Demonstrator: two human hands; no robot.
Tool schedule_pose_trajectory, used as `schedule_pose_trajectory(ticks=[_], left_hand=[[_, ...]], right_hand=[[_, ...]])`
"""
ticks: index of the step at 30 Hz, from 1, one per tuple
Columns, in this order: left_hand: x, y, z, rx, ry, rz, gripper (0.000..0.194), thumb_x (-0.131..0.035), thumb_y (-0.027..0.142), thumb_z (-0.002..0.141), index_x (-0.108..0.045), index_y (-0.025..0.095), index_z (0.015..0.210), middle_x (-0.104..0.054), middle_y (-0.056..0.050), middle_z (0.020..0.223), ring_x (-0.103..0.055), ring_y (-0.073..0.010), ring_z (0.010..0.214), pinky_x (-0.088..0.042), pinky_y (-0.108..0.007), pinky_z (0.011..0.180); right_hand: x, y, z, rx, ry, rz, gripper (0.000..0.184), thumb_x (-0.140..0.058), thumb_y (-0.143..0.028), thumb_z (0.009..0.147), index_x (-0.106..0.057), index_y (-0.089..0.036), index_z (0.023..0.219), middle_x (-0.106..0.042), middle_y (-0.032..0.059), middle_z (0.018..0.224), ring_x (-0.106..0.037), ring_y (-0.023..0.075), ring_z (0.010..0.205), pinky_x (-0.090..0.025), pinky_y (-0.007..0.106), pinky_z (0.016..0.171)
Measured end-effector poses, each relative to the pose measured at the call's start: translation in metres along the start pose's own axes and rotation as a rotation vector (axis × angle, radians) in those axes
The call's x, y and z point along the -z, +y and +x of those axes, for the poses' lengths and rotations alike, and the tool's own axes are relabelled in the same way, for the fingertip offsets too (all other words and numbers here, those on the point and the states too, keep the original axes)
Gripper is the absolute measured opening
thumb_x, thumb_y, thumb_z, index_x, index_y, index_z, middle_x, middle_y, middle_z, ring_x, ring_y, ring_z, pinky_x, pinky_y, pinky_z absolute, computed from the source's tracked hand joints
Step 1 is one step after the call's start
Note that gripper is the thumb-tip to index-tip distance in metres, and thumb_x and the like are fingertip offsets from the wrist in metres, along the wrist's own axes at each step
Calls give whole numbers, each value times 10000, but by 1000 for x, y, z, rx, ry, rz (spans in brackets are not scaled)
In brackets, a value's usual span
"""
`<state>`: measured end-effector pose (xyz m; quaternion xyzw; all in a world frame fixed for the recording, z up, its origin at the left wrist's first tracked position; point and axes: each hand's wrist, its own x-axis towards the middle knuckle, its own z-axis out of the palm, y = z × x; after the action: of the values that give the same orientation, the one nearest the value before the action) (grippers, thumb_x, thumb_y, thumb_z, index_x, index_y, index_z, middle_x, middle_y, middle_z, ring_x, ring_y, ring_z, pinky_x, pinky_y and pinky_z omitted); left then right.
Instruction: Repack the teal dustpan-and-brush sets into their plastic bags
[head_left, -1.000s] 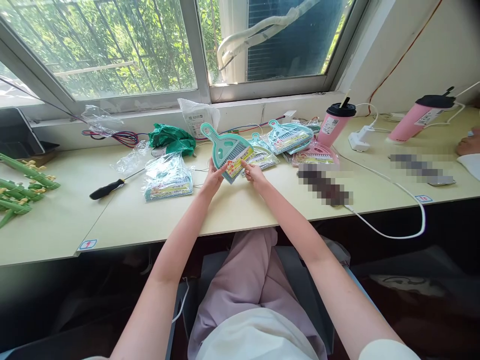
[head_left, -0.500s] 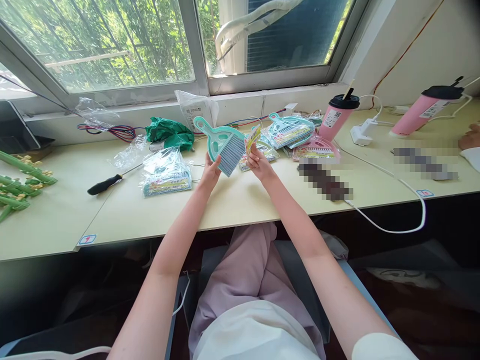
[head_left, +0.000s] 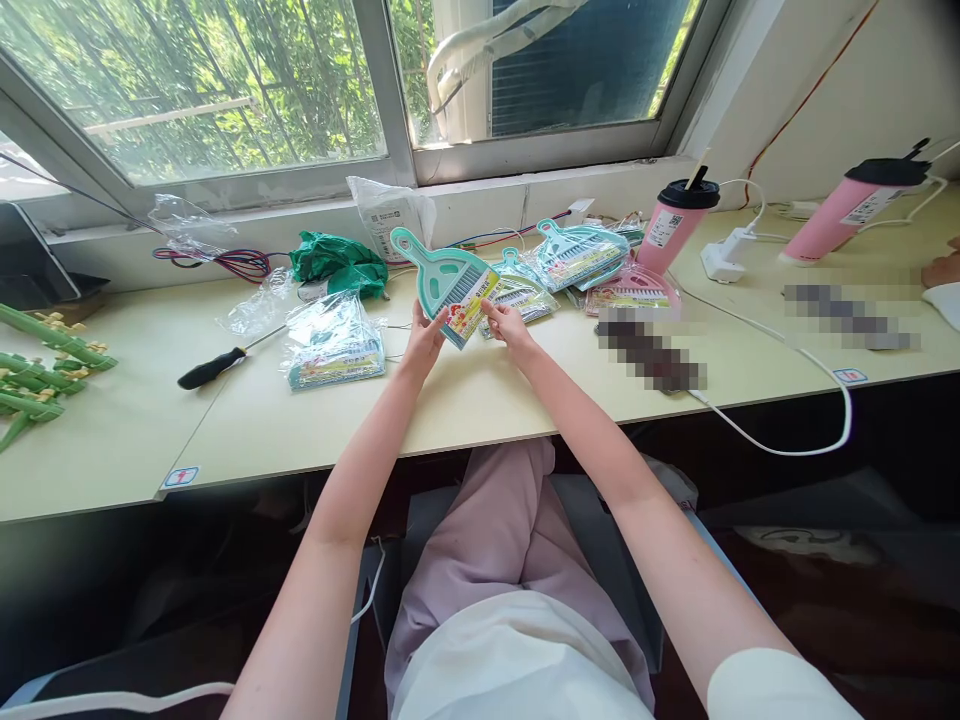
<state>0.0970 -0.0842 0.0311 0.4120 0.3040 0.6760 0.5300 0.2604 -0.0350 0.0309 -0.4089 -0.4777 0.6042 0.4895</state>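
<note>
Above the table I hold a mint-green mini dustpan and brush set [head_left: 433,272], tilted with its handle up and to the left. My left hand [head_left: 425,343] grips its lower left edge, thumb in front. A printed yellow label card [head_left: 470,308] lies over the grey bristles. My right hand [head_left: 508,325] pinches the right end of this card. Just behind my right hand is a bagged green set [head_left: 519,294]. To the left of my left hand lies a stack of bagged sets [head_left: 335,350] with similar labels.
More bagged green sets [head_left: 581,255] and a pink one [head_left: 634,292] lie at the back right. Two pink cups [head_left: 673,232] stand near a white charger [head_left: 729,255]. A screwdriver [head_left: 212,368] and crumpled green plastic [head_left: 341,265] are at left. Another person's hand [head_left: 942,268] shows at far right.
The label card, held edge-on beside the brush before, now lies flat across the bristles. My right hand has moved slightly down and left with it. My left hand keeps its hold.
</note>
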Motion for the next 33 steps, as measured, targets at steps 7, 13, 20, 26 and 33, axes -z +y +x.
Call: schedule_pose_trajectory(ticks=[7, 13, 20, 26, 33], left_hand=[[-3, 1, 0, -12, -13, -3, 940, -932, 281, 650, -449, 359, 1452, -690, -33, 1335, -602, -258, 1344, -480, -395, 1135], [0, 0, 0, -16, 5, 30, 994, -898, 152, 594, -451, 362, 1457, -701, -18, 1284, -624, -250, 1291, -485, -384, 1112], [5, -1, 2, -13, 14, 61, 1012, -843, 111, 566, -439, 369, 1457, -686, -12, 1295, -609, -256, 1300, -495, -370, 1088], [6, -2, 4, -19, 50, 55, 1003, -823, 98, 534, -461, 366, 1431, -702, -1, 1226, -605, -260, 1293, -497, -359, 1066], [4, -2, 3, -44, 36, 47, 964, -808, 93, 532, -495, 359, 1405, -692, -11, 1294, -622, -268, 1273, -504, -382, 1065]], right_hand=[[-4, 1, -5, 24, 67, -19, 624, -849, -635, 722, -390, -222, 631, -402, -96, 456, -260, 18, 379, -191, 186, 355], [-5, 1, -7, 51, 97, -77, 608, -869, -647, 678, -453, -208, 603, -449, -76, 465, -298, 28, 403, -210, 188, 373], [-5, 4, -5, 72, 121, -161, 566, -871, -605, 690, -476, -213, 589, -479, -60, 463, -358, 60, 438, -254, 206, 419], [-3, 3, -3, 148, 163, -370, 523, -853, -570, 717, -497, -217, 566, -538, -47, 473, -475, 98, 502, -316, 208, 510], [5, 0, -1, 180, 305, -483, 450, -802, -558, 781, -565, -218, 607, -589, -31, 531, -538, 126, 580, -313, 219, 535]])
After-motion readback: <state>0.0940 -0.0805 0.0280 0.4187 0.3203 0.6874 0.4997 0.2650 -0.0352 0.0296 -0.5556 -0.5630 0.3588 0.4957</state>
